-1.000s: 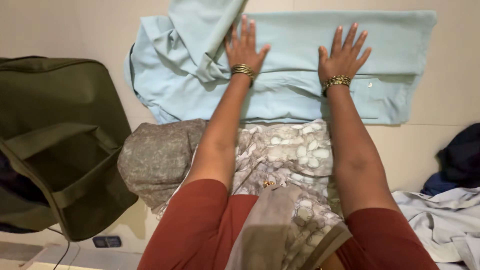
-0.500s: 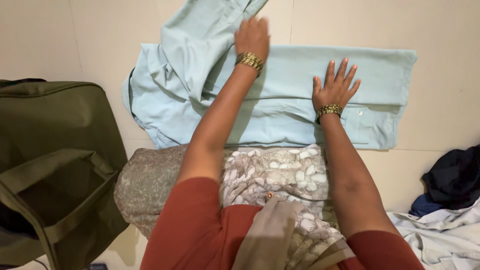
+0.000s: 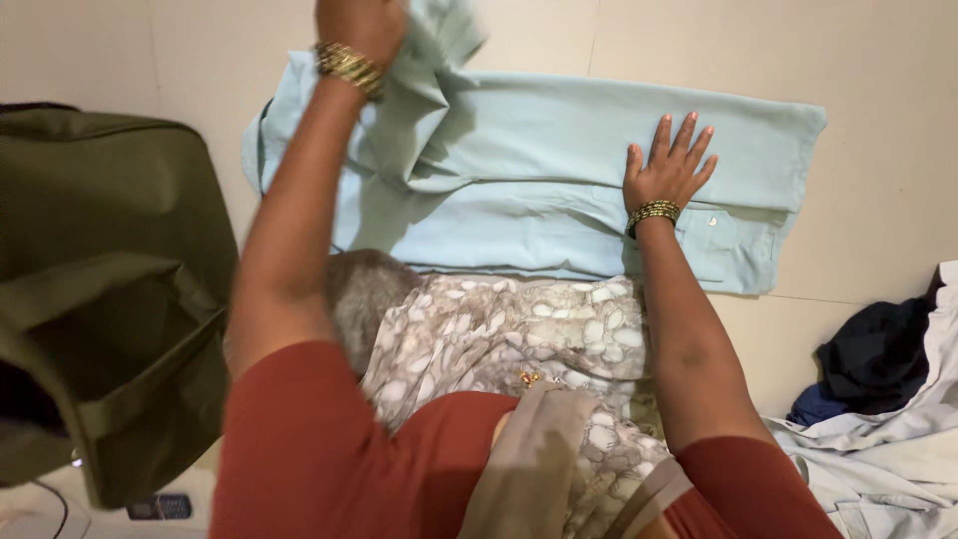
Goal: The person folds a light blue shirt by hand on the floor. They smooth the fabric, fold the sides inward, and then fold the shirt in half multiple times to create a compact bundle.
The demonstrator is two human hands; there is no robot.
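A pale blue shirt (image 3: 559, 170) lies partly folded on the cream tiled floor. My left hand (image 3: 364, 25) is raised near the top edge and grips a loose part of the shirt, likely a sleeve, lifting it off the floor. My right hand (image 3: 667, 165) rests flat with fingers spread on the folded body of the shirt, near a small button. Both wrists wear gold bangles. My patterned grey-and-white clothing (image 3: 519, 334) and rust-red sleeves fill the lower middle.
An olive green bag (image 3: 100, 289) with straps stands open at the left. A pile of dark navy and light grey clothes (image 3: 888, 399) lies at the right. A small dark device (image 3: 160, 507) with a cable sits at the lower left.
My left hand left the flat shirt, closed on its loose part and lifted it up and to the left. My right hand stayed pressed flat on the shirt.
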